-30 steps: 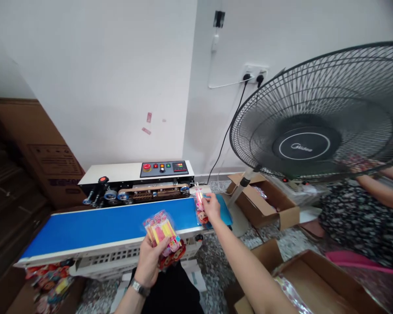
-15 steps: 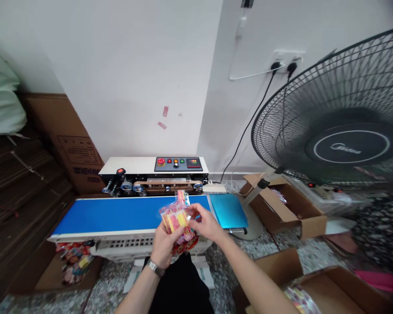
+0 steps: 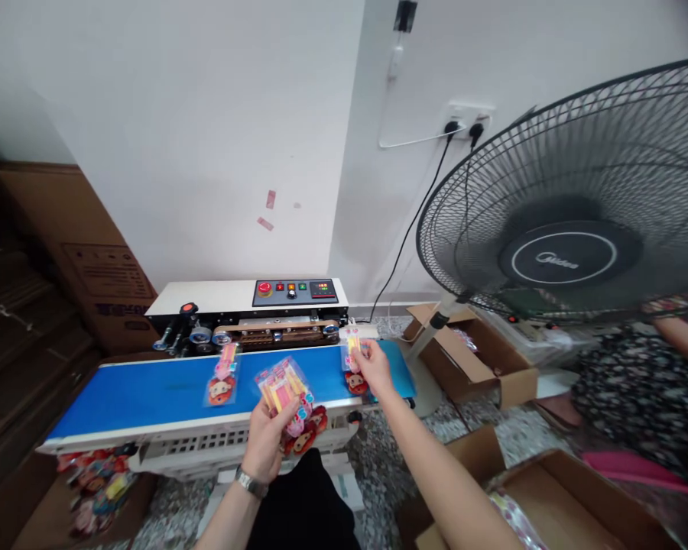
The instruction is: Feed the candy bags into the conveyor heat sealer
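Observation:
My left hand (image 3: 268, 435) is closed on a fanned stack of clear plastic packets (image 3: 287, 389) with yellow and pink strips and cartoon faces, held at the belt's front edge. Between the fingers of my right hand (image 3: 374, 367) is a single packet (image 3: 354, 359), its top by the sealing machine's intake and its printed face hanging lower. Another packet (image 3: 221, 389) lies on the blue conveyor belt (image 3: 149, 389) toward the left, with its top edge at the sealing mechanism. Behind the belt stands the band sealer (image 3: 218, 296) with a red button and a lit display.
A large fan (image 3: 550, 229) stands at the right. Open cardboard boxes (image 3: 516, 386) sit on the floor to the right. A box of packets (image 3: 100, 489) is below the belt's left end. At the far right, another person's patterned clothing (image 3: 619, 389) shows.
My right hand has moved right, away from the stack, with a single packet in it. A packet now shows on the belt at left. The camera view has turned slightly right.

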### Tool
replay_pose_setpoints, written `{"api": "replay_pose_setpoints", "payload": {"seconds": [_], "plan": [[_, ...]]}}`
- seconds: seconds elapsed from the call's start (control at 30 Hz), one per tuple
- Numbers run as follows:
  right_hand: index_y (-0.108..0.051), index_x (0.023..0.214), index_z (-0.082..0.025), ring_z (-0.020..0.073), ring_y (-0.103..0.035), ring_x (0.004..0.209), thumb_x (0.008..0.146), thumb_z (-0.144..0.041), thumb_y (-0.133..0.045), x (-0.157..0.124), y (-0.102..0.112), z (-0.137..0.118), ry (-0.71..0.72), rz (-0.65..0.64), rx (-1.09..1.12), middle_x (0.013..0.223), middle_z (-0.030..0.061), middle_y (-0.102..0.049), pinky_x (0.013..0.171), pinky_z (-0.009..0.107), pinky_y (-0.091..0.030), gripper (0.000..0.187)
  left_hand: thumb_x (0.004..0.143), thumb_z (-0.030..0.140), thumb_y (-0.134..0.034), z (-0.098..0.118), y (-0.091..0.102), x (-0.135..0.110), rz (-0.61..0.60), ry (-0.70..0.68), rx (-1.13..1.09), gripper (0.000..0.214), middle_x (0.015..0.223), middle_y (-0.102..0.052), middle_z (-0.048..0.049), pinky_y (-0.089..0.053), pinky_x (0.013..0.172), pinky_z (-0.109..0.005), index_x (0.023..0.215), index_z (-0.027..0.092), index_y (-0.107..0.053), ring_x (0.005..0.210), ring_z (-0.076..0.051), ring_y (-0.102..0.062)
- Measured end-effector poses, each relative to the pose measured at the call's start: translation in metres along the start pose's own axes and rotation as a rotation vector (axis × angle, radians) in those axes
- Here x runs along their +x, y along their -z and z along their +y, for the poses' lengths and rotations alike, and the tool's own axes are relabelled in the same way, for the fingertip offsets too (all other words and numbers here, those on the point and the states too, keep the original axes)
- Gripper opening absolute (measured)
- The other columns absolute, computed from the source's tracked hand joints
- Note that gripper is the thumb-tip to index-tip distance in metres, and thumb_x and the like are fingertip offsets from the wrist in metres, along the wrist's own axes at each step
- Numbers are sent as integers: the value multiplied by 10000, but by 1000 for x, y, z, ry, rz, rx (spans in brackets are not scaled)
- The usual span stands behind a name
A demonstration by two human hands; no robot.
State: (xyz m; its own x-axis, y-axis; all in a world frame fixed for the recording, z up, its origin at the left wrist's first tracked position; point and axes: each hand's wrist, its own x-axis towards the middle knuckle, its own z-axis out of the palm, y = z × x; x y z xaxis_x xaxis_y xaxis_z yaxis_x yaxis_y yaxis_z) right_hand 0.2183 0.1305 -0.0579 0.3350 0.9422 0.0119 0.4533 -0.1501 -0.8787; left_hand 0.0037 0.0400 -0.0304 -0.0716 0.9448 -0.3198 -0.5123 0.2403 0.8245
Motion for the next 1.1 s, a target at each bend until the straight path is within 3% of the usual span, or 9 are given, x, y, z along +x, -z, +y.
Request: {"api": "replay_pose_setpoints", "payload": {"seconds": [0.17, 0.3, 0.4, 0.47, 0.53, 0.7, 0.9, 1.0, 1.1], "plan": [[-582, 891, -163, 197, -607, 684, 712, -279, -542, 29, -11, 3, -20, 19, -165, 729, 44, -646, 648, 296, -446, 218, 598, 225, -755, -2, 4, -1, -39, 9, -22, 445, 944, -702, -104, -498, 763, -331, 1003, 124, -597, 817, -221, -659], [-575, 977, -173, 197, -596, 802, 693, -261, -590, 17, -26, -16, 85, -16, -167, 878, 63, -644, 735, 296, -436, 298, 594, 212, -757, 0, 2, -2, -38, -6, -33, 420, 939, -704, -104, -496, 761, -323, 976, 120, -610, 807, -216, -659], [-546, 1016, -183, 168, -585, 800, 776, -343, -533, -15, -27, -33, 291, -195, 15, 934, 60, -621, 709, 273, -449, 289, 604, 211, -750, 1, 0, -2, -69, -17, -44, 394, 947, -706, -96, -495, 764, -319, 968, 133, -622, 805, -209, -658], [-550, 972, -196, 148, -579, 747, 795, -383, -525, -39, -25, -43, 389, -388, 144, 853, 28, -617, 650, 245, -453, 259, 604, 213, -749, 2, -1, -2, -89, -30, -49, 394, 947, -708, -91, -495, 763, -317, 972, 142, -629, 809, -212, -658], [-558, 915, -203, 134, -566, 693, 792, -383, -546, -60, -21, -50, 431, -472, 173, 769, -1, -604, 613, 228, -440, 218, 593, 213, -755, 1, -3, -2, -101, -46, -61, 413, 955, -707, -91, -495, 766, -320, 982, 147, -633, 824, -220, -657], [-549, 868, -201, 131, -560, 663, 857, -355, -452, -78, -19, -56, 424, -345, 147, 751, 1, -601, 606, 229, -425, 183, 583, 206, -760, -4, -8, -3, -83, -73, -88, 430, 963, -704, -100, -503, 773, -344, 986, 139, -627, 830, -232, -660], [-538, 831, -187, 153, -577, 683, 825, -412, -466, -51, -19, -32, 288, -126, 281, 747, 21, -611, 600, 236, -447, 236, 585, 205, -758, -5, -4, 1, -8, -61, -93, 426, 969, -704, -98, -506, 790, -353, 983, 139, -620, 864, -242, -657], [-546, 807, -184, 162, -581, 627, 806, -410, -453, -23, -8, -12, 157, 50, 108, 685, 19, -621, 579, 246, -434, 245, 565, 205, -771, -4, 2, 2, 22, -30, -78, 434, 920, -716, -86, -513, 764, -331, 967, 140, -620, 823, -229, -667], [-580, 786, -184, 177, -600, 646, 788, -362, -442, 2, 1, 3, 62, 134, -163, 693, 30, -650, 602, 255, -421, 225, 539, 210, -785, -4, 6, 0, 44, -5, -83, 464, 895, -717, -89, -518, 739, -332, 963, 137, -611, 793, -230, -671]]}}
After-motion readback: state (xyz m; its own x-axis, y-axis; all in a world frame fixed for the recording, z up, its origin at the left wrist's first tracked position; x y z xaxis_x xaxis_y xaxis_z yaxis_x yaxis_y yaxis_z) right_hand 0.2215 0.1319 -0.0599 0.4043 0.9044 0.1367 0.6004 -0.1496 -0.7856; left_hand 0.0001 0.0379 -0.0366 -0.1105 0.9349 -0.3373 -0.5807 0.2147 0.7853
